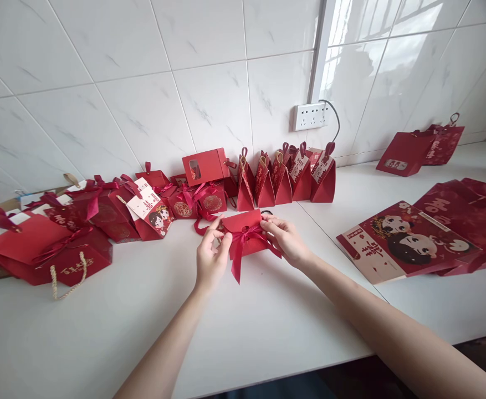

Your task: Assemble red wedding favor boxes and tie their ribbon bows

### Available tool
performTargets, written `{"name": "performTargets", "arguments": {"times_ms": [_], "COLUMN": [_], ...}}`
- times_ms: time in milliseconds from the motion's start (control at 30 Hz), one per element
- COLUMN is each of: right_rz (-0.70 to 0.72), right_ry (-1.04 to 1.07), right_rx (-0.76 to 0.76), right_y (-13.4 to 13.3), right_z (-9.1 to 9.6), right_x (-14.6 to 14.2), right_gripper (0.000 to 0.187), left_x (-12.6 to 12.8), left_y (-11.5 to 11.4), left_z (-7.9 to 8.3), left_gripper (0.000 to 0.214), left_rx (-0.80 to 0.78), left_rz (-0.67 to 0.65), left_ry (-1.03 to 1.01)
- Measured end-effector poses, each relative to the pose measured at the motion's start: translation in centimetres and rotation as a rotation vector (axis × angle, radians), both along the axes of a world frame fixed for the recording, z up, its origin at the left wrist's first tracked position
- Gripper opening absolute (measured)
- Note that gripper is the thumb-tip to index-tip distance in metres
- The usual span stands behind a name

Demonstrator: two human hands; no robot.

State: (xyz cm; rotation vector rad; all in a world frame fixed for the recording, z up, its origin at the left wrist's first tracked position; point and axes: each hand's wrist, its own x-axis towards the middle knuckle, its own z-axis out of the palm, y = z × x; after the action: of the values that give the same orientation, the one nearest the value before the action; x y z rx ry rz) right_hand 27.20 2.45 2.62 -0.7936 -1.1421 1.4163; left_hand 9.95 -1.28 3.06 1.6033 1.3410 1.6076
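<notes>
A small red gift box (246,248) sits on the white counter in front of me, with a dark red ribbon (236,260) tied across its front and its tails hanging down. My left hand (213,256) is closed at the box's left side, thumb and fingers pinching the ribbon there. On the opposite side, my right hand (286,238) is closed too, its thumb and fingers on the ribbon by the upper right corner. Fingers cover part of the bow and the box's sides.
Behind stand several red triangular boxes (282,185) along the tiled wall. More ribboned boxes (101,205) and a red bag with a cord handle (72,266) crowd the left. Flat printed red bags (409,238) lie at right. A power socket strip (311,116) hangs on the wall.
</notes>
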Motion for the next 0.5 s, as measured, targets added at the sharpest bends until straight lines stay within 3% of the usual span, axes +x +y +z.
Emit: {"name": "performTargets", "arguments": {"times_ms": [500], "right_rz": [-0.005], "right_ry": [-0.038], "right_rx": [0.033], "right_y": [-0.08], "right_z": [0.08], "right_x": [0.0], "right_gripper": [0.034], "left_x": [0.05], "left_y": [-0.13], "left_z": [0.1], "left_gripper": [0.03], "left_rx": [-0.006], "left_rz": [0.016], "left_ry": [0.011]}}
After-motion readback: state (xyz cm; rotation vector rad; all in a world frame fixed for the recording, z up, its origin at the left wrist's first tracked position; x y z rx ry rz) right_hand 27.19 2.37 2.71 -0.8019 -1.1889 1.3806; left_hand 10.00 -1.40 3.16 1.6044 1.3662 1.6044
